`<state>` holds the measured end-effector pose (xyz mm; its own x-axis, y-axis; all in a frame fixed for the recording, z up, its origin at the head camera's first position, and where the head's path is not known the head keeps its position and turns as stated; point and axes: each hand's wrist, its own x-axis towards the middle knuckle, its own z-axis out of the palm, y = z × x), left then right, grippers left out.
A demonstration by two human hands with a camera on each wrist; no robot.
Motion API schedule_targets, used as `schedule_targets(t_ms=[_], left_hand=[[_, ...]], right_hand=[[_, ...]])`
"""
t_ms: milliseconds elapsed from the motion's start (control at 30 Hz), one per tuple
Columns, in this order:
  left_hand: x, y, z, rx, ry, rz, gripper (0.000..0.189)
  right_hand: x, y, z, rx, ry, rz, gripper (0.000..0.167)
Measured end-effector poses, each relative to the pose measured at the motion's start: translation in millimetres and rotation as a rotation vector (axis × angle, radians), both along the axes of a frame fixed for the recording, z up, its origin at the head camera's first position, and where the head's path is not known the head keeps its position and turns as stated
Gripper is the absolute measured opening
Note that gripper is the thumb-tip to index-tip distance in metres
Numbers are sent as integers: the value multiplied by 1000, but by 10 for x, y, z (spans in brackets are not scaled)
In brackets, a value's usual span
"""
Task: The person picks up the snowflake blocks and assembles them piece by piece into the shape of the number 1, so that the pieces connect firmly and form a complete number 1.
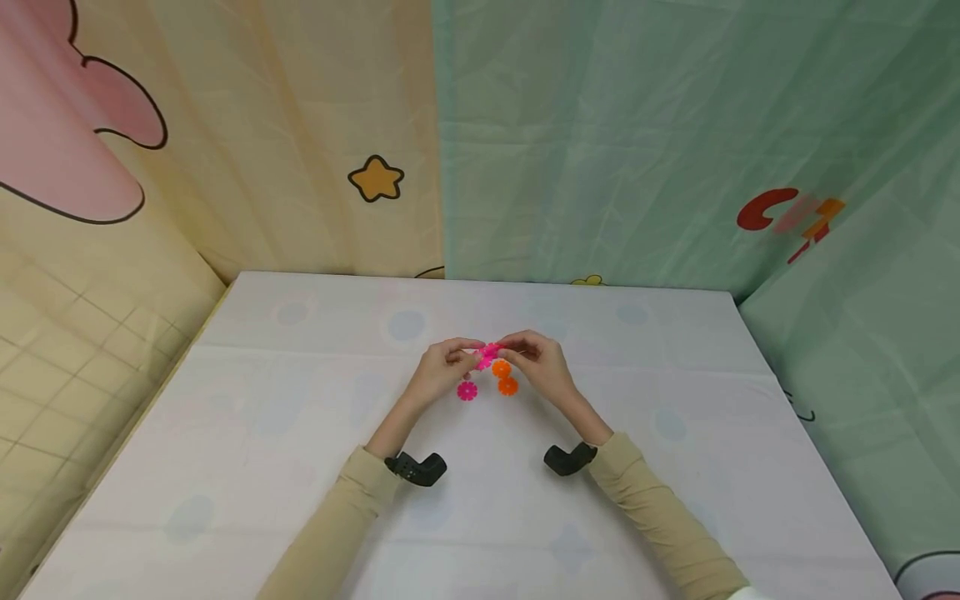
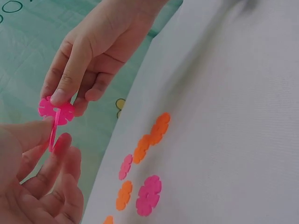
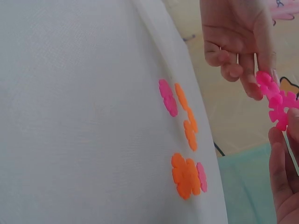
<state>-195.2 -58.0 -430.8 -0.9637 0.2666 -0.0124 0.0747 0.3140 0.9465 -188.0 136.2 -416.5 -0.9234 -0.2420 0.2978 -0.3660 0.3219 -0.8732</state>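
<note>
Two pink flower-shaped slotted discs meet edge to edge between the hands, one crosswise to the other. My left hand (image 1: 441, 372) pinches one pink disc (image 3: 266, 84) between thumb and fingers. The other pink disc (image 2: 46, 109) is pinched by my right hand (image 1: 545, 367), its thumb lying across the face. Both hands are raised over the far middle of the table, fingertips close together. In the left wrist view the left-hand disc appears nearly edge-on against the right-hand one.
Below the hands, loose flower discs lie on the white tablecloth (image 1: 262, 467): a pink disc (image 1: 467, 391) and several orange ones, including an orange disc (image 1: 507, 386). Another pink disc (image 2: 125, 167) lies among them. Printed curtains (image 1: 637, 150) hang behind the table's far edge.
</note>
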Motion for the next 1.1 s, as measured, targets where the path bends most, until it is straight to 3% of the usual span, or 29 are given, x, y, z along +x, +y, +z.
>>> schedule_targets(t_ms=[233,333,467,733,933,1100], left_hand=[[11,-19,-63,-114,80,-1,30],[21,-29,-76,-127,101,18,27],[34,-63,-93,-106,95,33,23],[34,-208,-111,-114,78,102,23],[13,-333,-111,-106,75,216,23],[-4,-402,-144,-73,42,248,24]], right_hand=[[23,-70,-12,19,38,-11,19],[-55,-95,-144,-5,26,-2,19],[-155,-123,-322,-26,-17,4,20],[-190,-193,-427,13,-18,-5,18],[-188,-258,-467,118,-131,-37,20],[-203,-309,-482,200,-210,-6,24]])
